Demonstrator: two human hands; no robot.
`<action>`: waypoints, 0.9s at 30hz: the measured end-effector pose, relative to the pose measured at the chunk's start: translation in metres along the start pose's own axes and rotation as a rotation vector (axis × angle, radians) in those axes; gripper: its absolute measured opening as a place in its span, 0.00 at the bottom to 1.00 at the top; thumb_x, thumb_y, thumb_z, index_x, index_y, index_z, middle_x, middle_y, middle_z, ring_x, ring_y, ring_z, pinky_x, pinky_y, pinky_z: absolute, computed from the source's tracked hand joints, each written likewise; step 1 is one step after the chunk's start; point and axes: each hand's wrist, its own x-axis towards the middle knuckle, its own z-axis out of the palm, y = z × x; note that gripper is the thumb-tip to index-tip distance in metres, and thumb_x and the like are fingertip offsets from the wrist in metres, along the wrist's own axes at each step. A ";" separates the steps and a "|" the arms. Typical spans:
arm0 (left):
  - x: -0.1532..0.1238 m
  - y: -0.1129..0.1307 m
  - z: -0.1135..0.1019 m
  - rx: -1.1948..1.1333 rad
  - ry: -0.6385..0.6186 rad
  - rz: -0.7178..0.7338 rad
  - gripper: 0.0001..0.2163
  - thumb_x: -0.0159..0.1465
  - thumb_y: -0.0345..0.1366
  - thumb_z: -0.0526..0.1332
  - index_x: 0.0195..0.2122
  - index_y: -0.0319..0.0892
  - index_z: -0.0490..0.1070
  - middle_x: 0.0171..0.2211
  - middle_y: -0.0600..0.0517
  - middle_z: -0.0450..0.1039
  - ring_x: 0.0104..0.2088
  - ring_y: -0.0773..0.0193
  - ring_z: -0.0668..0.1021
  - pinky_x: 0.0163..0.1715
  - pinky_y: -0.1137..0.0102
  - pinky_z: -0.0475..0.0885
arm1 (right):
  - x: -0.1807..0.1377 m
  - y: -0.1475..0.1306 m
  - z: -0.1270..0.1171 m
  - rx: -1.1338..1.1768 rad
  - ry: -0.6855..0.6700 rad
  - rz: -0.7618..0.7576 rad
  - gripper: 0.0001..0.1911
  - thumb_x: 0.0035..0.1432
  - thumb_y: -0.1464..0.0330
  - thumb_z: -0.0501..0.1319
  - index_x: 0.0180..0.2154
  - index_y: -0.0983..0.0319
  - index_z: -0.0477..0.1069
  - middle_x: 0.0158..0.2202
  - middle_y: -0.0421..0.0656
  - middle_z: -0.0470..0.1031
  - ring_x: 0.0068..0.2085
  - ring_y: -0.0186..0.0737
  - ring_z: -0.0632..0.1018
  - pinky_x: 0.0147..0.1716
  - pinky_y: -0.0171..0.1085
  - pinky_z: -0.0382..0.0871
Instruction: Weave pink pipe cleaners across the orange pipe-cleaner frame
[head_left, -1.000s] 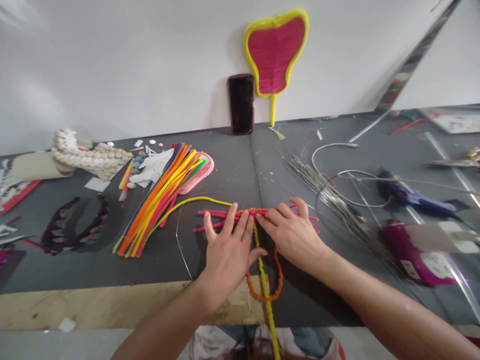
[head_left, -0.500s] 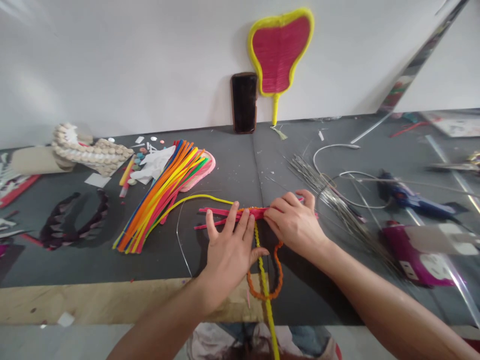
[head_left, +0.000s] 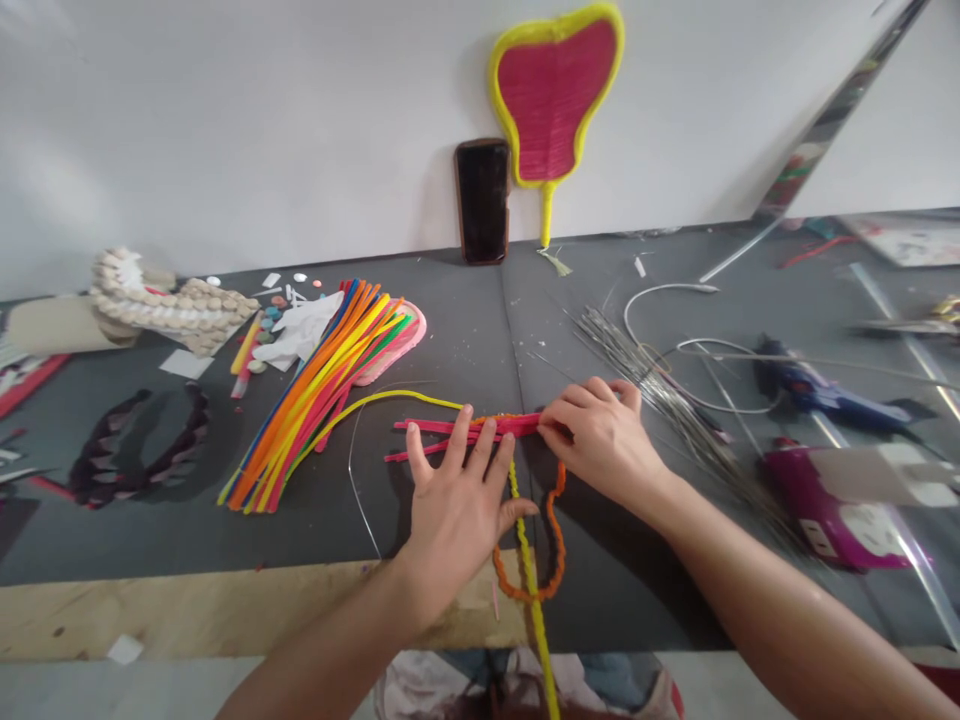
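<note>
Pink pipe cleaners (head_left: 420, 427) lie side by side across the table in front of me. My left hand (head_left: 463, 500) rests flat on them with its fingers spread, pressing them down. Closed at their right end, my right hand (head_left: 600, 430) pinches the pink stems between thumb and fingers. A yellow pipe cleaner (head_left: 390, 396) curves in from the left under my left fingers. Below my hands hang a crinkled yellow strand (head_left: 538, 620) and an orange crinkled loop (head_left: 555, 570), crossing near the table's front edge. Their upper ends are partly hidden by my hands.
Left of my hands lies a bundle of coloured pipe cleaners (head_left: 307, 400), with a dark headband (head_left: 142, 450) farther left. A phone (head_left: 482, 200) and a pink-yellow fan (head_left: 551, 100) lean on the wall. At right are thin wires (head_left: 660, 390) and a blue glue gun (head_left: 832, 390).
My right hand has slid slightly right along the pink pipe cleaners. My left hand stays spread on them. The whole view has shifted a little.
</note>
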 end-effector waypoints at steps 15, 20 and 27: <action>0.002 0.003 -0.003 -0.082 0.005 -0.057 0.27 0.66 0.58 0.48 0.59 0.50 0.66 0.62 0.48 0.65 0.67 0.43 0.56 0.58 0.28 0.32 | 0.000 0.014 -0.022 0.002 0.257 -0.066 0.08 0.64 0.65 0.58 0.37 0.56 0.77 0.36 0.40 0.80 0.42 0.42 0.71 0.49 0.44 0.53; 0.001 0.003 0.003 -0.132 0.046 -0.063 0.25 0.66 0.55 0.50 0.59 0.49 0.67 0.61 0.47 0.66 0.67 0.43 0.56 0.59 0.29 0.34 | -0.001 -0.004 -0.003 -0.039 0.060 -0.169 0.07 0.63 0.65 0.60 0.38 0.54 0.78 0.37 0.39 0.80 0.41 0.40 0.72 0.53 0.47 0.48; 0.001 0.005 0.005 -0.170 0.072 -0.083 0.26 0.63 0.56 0.55 0.58 0.50 0.68 0.61 0.48 0.66 0.66 0.42 0.57 0.60 0.29 0.36 | 0.002 -0.001 -0.002 -0.121 -0.019 -0.187 0.14 0.62 0.74 0.58 0.40 0.51 0.79 0.36 0.39 0.80 0.40 0.40 0.71 0.54 0.50 0.46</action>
